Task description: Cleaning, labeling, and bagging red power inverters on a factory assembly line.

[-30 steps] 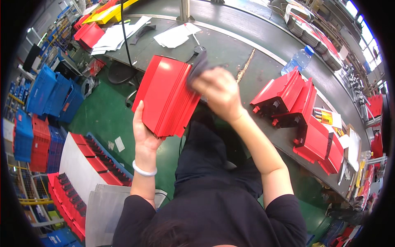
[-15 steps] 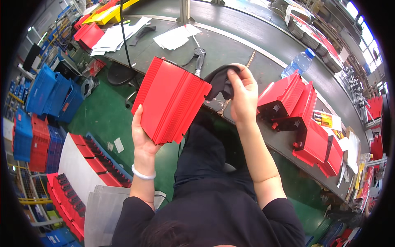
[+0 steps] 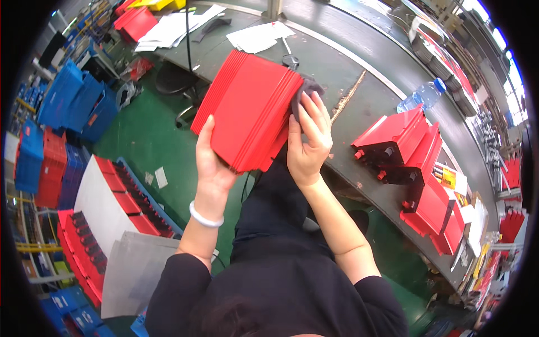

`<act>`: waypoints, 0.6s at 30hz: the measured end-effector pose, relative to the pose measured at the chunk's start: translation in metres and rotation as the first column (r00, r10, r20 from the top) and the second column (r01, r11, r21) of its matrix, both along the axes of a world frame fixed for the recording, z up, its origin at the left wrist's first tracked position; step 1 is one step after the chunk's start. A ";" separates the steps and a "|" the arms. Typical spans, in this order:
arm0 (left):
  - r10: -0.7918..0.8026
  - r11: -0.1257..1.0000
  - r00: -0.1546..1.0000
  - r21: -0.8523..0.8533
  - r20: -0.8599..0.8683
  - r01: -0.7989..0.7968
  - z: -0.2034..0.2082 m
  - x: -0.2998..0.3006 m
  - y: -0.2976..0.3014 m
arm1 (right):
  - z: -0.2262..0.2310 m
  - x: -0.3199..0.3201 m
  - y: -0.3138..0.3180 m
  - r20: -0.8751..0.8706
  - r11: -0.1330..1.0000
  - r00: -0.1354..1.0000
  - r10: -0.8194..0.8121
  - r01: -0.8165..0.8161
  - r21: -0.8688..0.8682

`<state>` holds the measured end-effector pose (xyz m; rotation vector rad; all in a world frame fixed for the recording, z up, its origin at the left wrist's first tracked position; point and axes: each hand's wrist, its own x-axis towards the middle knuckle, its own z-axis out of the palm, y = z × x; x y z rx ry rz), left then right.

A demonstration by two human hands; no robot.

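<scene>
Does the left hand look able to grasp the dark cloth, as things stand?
Probably not: the left hand supports the red casing, which lies between it and the dark cloth, and the right hand holds that cloth against the opposite side.

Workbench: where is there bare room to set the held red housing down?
Bare workbench shows between the pale strip and the red housings, and between that strip and the dark tool. Crowded: right end, with those housings, bottle and papers; far left, with white sheets. The held housing hides some workbench.
</scene>
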<state>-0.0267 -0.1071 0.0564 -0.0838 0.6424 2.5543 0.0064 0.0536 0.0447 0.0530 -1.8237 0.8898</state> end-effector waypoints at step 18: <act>0.259 0.907 0.935 -0.271 -0.242 -0.322 -0.038 -0.006 -0.006 | -0.005 0.074 -0.001 0.235 0.329 0.320 0.918 -0.281 -0.902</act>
